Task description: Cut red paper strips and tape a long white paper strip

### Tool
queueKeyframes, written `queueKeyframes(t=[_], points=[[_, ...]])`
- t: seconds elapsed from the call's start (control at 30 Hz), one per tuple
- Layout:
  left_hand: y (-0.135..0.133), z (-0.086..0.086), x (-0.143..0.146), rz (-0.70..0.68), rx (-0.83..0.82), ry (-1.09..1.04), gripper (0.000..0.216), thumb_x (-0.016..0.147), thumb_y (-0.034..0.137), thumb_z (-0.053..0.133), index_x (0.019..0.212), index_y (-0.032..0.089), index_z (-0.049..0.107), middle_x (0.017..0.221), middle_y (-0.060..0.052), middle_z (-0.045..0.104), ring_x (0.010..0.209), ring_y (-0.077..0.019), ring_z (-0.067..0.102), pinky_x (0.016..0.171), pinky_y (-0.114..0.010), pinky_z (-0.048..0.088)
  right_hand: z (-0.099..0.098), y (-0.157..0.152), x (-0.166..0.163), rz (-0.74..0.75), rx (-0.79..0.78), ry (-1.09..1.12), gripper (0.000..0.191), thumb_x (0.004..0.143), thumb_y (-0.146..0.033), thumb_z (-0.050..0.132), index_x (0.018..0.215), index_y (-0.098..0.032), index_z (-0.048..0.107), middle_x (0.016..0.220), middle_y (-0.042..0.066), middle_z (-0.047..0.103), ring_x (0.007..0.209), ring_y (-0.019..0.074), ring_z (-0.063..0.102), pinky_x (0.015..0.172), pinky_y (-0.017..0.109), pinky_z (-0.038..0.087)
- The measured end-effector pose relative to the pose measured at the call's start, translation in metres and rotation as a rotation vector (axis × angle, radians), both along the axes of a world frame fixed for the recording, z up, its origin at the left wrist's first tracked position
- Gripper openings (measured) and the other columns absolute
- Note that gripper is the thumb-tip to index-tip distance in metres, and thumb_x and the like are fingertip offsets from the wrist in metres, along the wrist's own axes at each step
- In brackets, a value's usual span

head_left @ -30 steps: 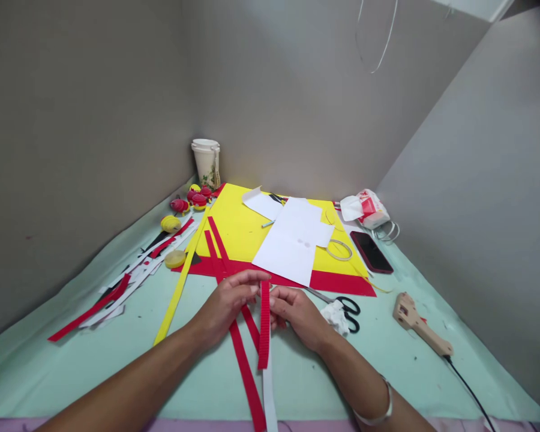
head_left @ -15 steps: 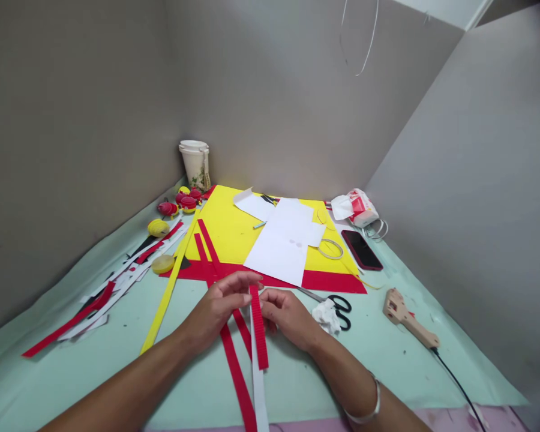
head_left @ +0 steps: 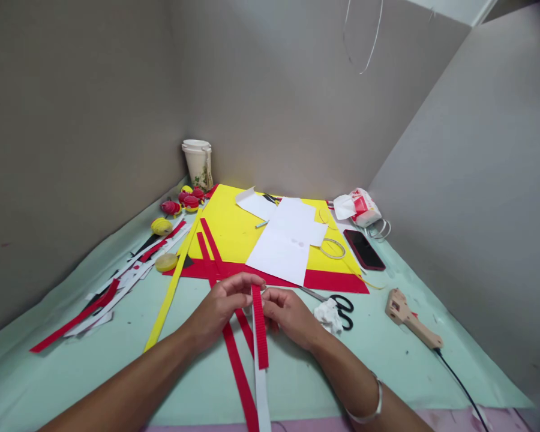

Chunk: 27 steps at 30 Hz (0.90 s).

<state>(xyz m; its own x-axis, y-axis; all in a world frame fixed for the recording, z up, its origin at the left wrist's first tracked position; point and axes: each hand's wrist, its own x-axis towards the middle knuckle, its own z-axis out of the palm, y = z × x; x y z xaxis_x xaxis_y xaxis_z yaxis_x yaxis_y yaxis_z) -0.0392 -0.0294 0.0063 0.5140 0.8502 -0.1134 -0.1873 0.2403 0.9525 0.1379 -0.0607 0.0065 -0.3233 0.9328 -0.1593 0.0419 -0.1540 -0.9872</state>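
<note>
Between my hands, a short red corrugated paper strip [head_left: 261, 336] lies along a longer white paper strip [head_left: 261, 399]. My left hand [head_left: 222, 309] pinches their upper end from the left, thumb and fingers closed. From the right, my right hand [head_left: 288, 315] grips the same end with its fingers curled; its fingertips are partly hidden behind the strip. Long red paper strips [head_left: 236, 369] pass under my left hand and run up onto a yellow sheet [head_left: 225, 234]. Black-handled scissors [head_left: 342, 303] with a crumpled white tissue [head_left: 328, 315] lie right of my right hand.
A hot glue gun [head_left: 411, 321] with a black cord rests at the right, below a phone [head_left: 364, 249]. White sheets [head_left: 283, 240] and a tape ring [head_left: 332, 248] lie on the yellow sheet. Paper scraps [head_left: 117, 288], red and yellow rolled pieces [head_left: 171, 207] and a cup [head_left: 197, 162] occupy the left.
The whole view has shifted slightly, so things appear a little further right. Both hands keep their hold on the strips with hardly any movement.
</note>
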Motion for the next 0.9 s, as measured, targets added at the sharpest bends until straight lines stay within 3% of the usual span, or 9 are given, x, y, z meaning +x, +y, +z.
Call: queueKeyframes(t=[0.33, 0.67, 0.9], points=[[-0.002, 0.0022, 0.0041, 0.078, -0.121, -0.03, 0.024, 0.079, 0.027, 0.067, 0.101, 0.018, 0.066, 0.08, -0.004, 0.069, 0.073, -0.0196, 0.064, 0.071, -0.032, 0.048, 0.0002, -0.0021, -0.0006, -0.007, 0.027, -0.043, 0.03, 0.082, -0.046, 0.063, 0.071, -0.018, 0.058, 0.061, -0.004, 0.056, 0.055, 0.0107, 0.05, 0.053, 0.023, 0.037], [-0.0013, 0.0026, 0.0077, 0.145, -0.164, -0.111, 0.014, 0.076, 0.025, 0.072, 0.085, 0.016, 0.065, 0.082, -0.005, 0.07, 0.076, -0.0189, 0.064, 0.075, -0.031, 0.049, -0.0026, -0.0006, -0.0004, 0.006, 0.009, -0.039, 0.034, 0.079, -0.051, 0.067, 0.077, -0.018, 0.06, 0.061, -0.002, 0.059, 0.055, 0.0123, 0.056, 0.053, 0.023, 0.041], [0.0006, -0.002, 0.0078, 0.078, -0.095, -0.132, 0.019, 0.085, 0.035, 0.064, 0.08, 0.016, 0.065, 0.076, -0.003, 0.067, 0.072, -0.0175, 0.062, 0.071, -0.03, 0.049, -0.0027, -0.0017, -0.0025, -0.034, 0.022, -0.07, 0.033, 0.081, -0.05, 0.065, 0.076, -0.018, 0.061, 0.059, -0.002, 0.058, 0.054, 0.0122, 0.054, 0.051, 0.023, 0.039]])
